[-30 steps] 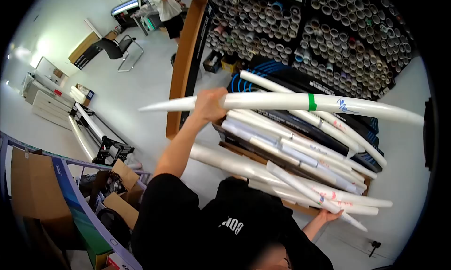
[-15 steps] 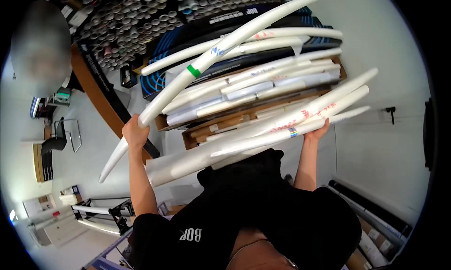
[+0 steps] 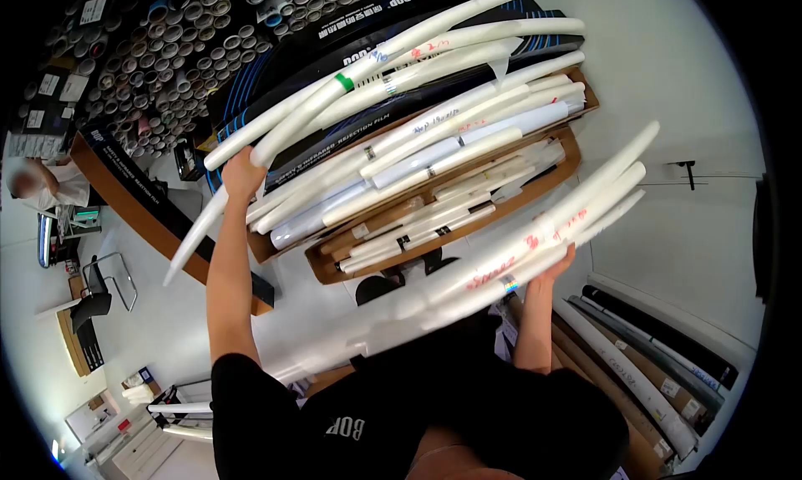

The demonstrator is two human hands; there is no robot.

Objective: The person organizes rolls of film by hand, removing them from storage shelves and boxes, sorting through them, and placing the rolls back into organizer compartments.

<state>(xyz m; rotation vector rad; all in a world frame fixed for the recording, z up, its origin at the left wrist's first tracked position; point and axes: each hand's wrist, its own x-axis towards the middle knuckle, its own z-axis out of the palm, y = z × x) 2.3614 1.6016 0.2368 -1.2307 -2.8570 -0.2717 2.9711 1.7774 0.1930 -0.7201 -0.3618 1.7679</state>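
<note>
My left hand [image 3: 245,175] is closed around the lower part of a long white roll with a green tape band [image 3: 322,100]. That roll slants up and away over other white rolls lying on a black box. My right hand [image 3: 553,267] is wrapped under a bundle of white film rolls [image 3: 451,292] with red handwriting, held slantwise in front of my body. Beneath and beyond them, an open carton [image 3: 589,104] holds more white rolls, and a narrower carton [image 3: 572,158] holds thinner ones. Exactly how many rolls the bundle has is hard to tell.
Many stacked tubes [image 3: 192,62] show their round ends at the back. A long black and brown box [image 3: 142,204] stands at left, near a chair [image 3: 98,300] and a person [image 3: 54,183]. More rolls lean at lower right [image 3: 635,375] beside the white wall [image 3: 668,254].
My left hand has moved forward, bringing the green-banded roll down close to the rolls on the black box. The bundle in my right hand has come nearer my body, uncovering the narrower carton.
</note>
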